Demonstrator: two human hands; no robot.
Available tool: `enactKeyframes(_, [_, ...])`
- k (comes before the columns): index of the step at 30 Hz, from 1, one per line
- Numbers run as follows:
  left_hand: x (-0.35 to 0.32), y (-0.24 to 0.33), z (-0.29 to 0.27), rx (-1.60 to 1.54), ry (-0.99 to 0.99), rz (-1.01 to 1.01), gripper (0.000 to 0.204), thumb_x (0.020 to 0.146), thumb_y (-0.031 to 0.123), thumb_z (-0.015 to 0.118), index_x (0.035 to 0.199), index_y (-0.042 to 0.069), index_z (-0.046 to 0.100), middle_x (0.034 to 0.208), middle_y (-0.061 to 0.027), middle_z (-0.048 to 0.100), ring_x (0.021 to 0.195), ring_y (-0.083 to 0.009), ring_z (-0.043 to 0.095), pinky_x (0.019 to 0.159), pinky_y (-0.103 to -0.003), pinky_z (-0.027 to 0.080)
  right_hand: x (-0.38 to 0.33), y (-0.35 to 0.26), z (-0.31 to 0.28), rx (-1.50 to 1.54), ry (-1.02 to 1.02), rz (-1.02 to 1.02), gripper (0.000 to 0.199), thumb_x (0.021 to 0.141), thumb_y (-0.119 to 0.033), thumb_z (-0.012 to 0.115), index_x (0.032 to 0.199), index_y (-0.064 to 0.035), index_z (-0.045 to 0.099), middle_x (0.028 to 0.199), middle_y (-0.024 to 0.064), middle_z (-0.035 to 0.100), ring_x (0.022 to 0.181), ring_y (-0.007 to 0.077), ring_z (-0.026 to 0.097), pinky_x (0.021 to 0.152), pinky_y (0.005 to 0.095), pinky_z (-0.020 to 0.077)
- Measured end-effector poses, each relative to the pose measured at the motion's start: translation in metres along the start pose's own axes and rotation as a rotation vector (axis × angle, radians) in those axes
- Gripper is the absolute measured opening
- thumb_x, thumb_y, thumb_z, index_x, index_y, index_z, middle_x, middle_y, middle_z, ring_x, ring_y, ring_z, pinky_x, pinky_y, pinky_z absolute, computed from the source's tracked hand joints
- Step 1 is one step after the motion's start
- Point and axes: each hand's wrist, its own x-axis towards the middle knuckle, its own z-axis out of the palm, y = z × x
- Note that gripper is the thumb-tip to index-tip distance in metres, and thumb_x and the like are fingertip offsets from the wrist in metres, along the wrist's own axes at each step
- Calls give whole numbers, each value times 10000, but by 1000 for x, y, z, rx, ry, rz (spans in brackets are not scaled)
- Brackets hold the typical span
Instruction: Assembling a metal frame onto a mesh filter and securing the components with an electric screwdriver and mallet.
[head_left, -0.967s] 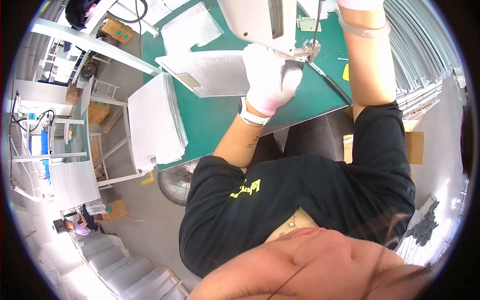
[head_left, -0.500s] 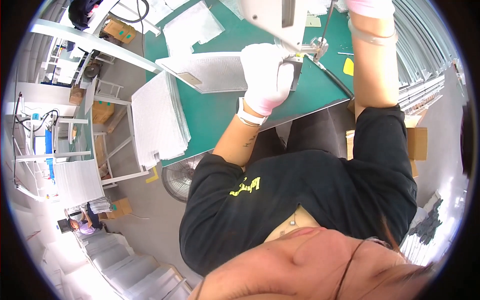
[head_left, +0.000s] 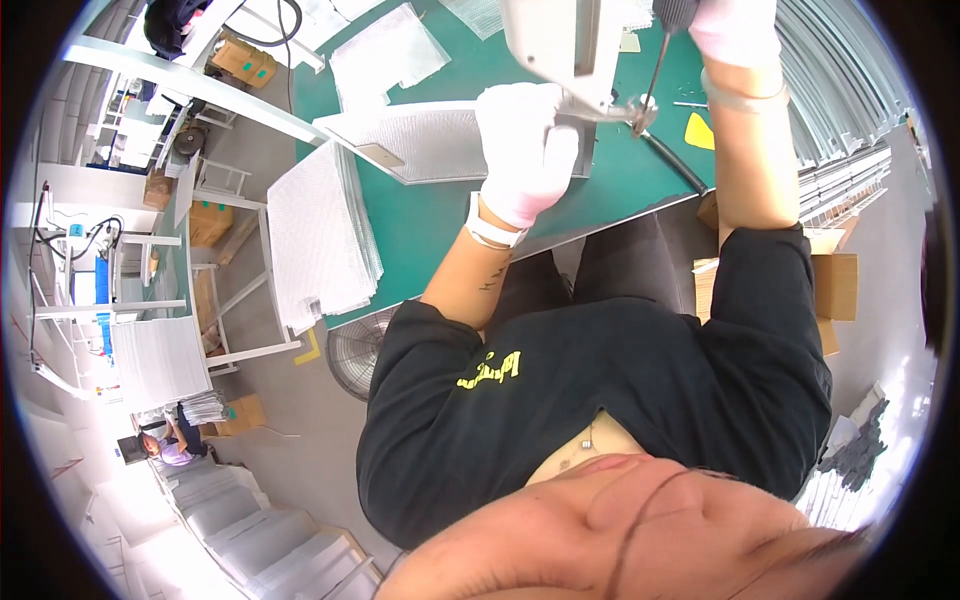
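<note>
My left hand, in a white glove, is closed on a silvery mesh panel that stands tilted on edge over the green table. A light tab sits at the panel's left end. Beside that hand rises a white lever-operated machine with a metal linkage at its lower right. At the upper edge my gloved right hand is against the dark knob of a thin lever. It appears closed on that knob, though the picture's edge cuts off some fingers.
A stack of mesh sheets lies on the green table at its left end. More sheets lie behind. A yellow piece and a black rod are right of the machine. A floor fan stands below the table.
My left hand and the panel's near end have moved slightly left, away from the machine's linkage. My right hand has shifted slightly left, and the lever's dark knob has come into view.
</note>
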Motion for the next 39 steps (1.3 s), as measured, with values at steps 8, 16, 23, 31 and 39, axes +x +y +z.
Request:
enactKeyframes(8, [58, 16, -57, -296, -514, -520, 611, 925, 196, 663, 1455, -27, 456, 1039, -181, 696, 1106, -328, 670, 987, -417, 515, 4, -1, -16, -286, -423, 41, 254, 972, -264, 690, 1008, -19, 635, 742, 21, 599, 618, 93, 561, 540, 206, 444])
enactKeyframes(16, [70, -5, -45, -420, -524, -414, 988, 879, 218, 791, 1602, -38, 168, 1530, -178, 457, 1336, -305, 522, 1126, -430, 429, -16, -16, -16, -369, -332, -7, 391, 958, -224, 686, 1254, -45, 505, 850, 37, 601, 694, 94, 562, 607, 219, 456])
enactKeyframes(23, [85, -9, -24, -379, -41, -598, 580, 913, 78, 716, 1448, 40, 497, 966, -58, 581, 826, -115, 546, 676, -278, 470, -35, 22, -21, -356, -336, 39, 521, 952, -213, 690, 1380, -78, 424, 814, 27, 577, 649, 89, 528, 583, 221, 438])
enactKeyframes(31, [105, -20, -3, -810, -38, -435, 895, 920, 1, 695, 1620, 98, 146, 1629, -122, 264, 1489, -227, 318, 1166, -363, 395, 8, 43, -42, -27, -438, -136, 306, 978, -219, 665, 1192, -72, 504, 784, 29, 588, 616, 76, 510, 544, 214, 403])
enactKeyframes(39, [111, -21, 2, -794, 23, -421, 859, 876, -32, 717, 1554, 55, 197, 1424, -147, 513, 1292, -242, 540, 1110, -371, 439, 0, 17, -22, -379, -273, -35, 341, 984, -216, 656, 1249, -67, 503, 807, 26, 607, 611, 70, 533, 536, 195, 422])
